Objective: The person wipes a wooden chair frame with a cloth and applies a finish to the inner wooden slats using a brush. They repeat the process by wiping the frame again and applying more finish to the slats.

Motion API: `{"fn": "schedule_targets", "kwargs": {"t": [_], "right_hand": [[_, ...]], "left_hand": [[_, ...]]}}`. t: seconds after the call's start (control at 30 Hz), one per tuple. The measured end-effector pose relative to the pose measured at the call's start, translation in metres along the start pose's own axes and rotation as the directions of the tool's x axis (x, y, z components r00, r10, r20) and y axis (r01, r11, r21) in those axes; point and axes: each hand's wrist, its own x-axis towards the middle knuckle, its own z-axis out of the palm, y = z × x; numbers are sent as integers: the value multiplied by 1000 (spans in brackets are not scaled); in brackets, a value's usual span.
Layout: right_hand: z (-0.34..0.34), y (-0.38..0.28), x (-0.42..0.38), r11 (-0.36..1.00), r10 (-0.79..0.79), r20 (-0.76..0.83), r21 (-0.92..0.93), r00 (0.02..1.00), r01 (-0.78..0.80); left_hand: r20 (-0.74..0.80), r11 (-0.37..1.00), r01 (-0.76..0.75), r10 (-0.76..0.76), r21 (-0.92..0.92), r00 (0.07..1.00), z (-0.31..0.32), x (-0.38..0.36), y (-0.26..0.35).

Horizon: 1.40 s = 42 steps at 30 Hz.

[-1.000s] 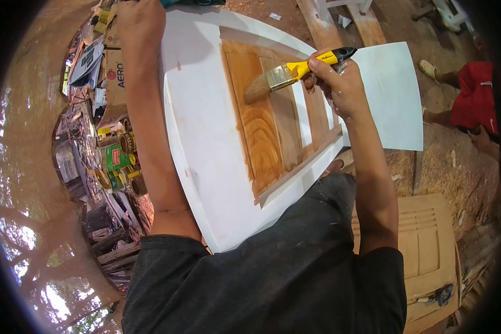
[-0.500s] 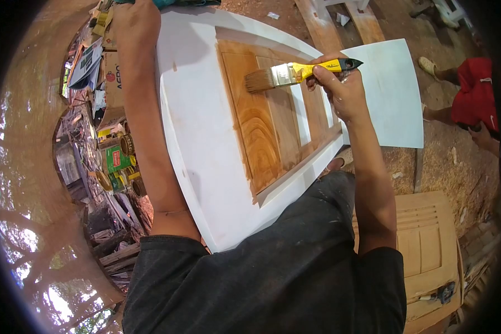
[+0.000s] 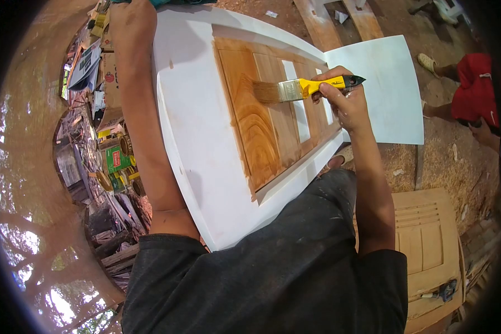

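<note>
A flat paintbrush (image 3: 295, 91) with a yellow and black handle is gripped in my right hand (image 3: 346, 102). Its brown bristles press on the wooden panel (image 3: 260, 139), which looks darker and glossier on its left part than towards the middle. White-painted framing (image 3: 203, 111) surrounds the brown wood, with white strips between the panel sections. My left arm stretches along the frame's left side; the left hand (image 3: 134, 6) is cut off by the top edge, beside a teal cloth (image 3: 175, 2), and its fingers are hidden.
A pale board (image 3: 381, 94) lies beyond my right hand. At lower right rests another wooden door panel (image 3: 423, 245) with a small tool on it. A person in red shorts (image 3: 473, 92) is at right. Cans, boxes (image 3: 117, 160) and scrap wood lie at left.
The brush has slid slightly right and down across the wooden panel, its handle now more level. My right hand moved with it, while my left arm shifted only slightly.
</note>
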Motion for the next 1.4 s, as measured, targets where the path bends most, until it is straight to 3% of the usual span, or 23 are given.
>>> {"fn": "schedule_targets", "kwargs": {"t": [0.13, 0.27, 0.37, 0.43, 0.57, 0.67, 0.77, 0.93, 1.03, 1.07, 1.2, 1.3, 1.4], "right_hand": [[-9, 3, -6, 996, -5, 32, -94, 999, 8], [-13, 1, -10, 996, -12, 67, -91, 998, 18], [-15, 0, -14, 997, -9, 81, -75, 997, 15], [-15, 0, -17, 998, -2, 56, -67, 998, 6], [-17, -1, -25, 1000, 28, 54, 10, 998, -28], [-25, -8, -29, 995, 11, 43, 102, 999, -15], [-34, -23, -13, 934, -85, -157, 332, 984, 134], [5, -63, 19, 974, -155, -132, 145, 979, 174], [30, -72, 27, 980, -184, -196, -106, 963, 166], [37, -71, 28, 980, -194, -184, -90, 964, 180], [51, -77, 28, 992, -62, -103, 102, 993, 72], [49, -75, 33, 984, 83, 6, 158, 997, -83], [54, -66, 36, 983, 141, -24, 119, 990, -138]], "left_hand": [[18, 998, 22, -21, -59, 1000, 1, 0, -1], [23, 999, 36, -35, -29, 999, 1, 1, 0], [10, 991, 55, -54, -125, 998, 3, -4, 5], [22, 998, 16, -15, -61, 1000, 1, -3, 3], [-5, 999, -40, 40, 31, 999, 3, 5, -7], [-1, 996, -78, 78, -49, 997, 5, 6, -14], [-25, 994, -44, 42, -100, 999, 6, 1, -7], [41, 988, -47, 54, -144, 998, 2, -1, -3], [36, 993, -54, 58, -107, 998, 5, -3, -2], [34, 995, -54, 57, -88, 998, 5, -3, -2], [-5, 999, 5, -5, -45, 1000, 1, -11, 13], [-12, 999, 11, -12, -46, 1000, 1, -12, 14], [14, 992, 14, -12, -125, 1000, 0, -16, 19]]}}
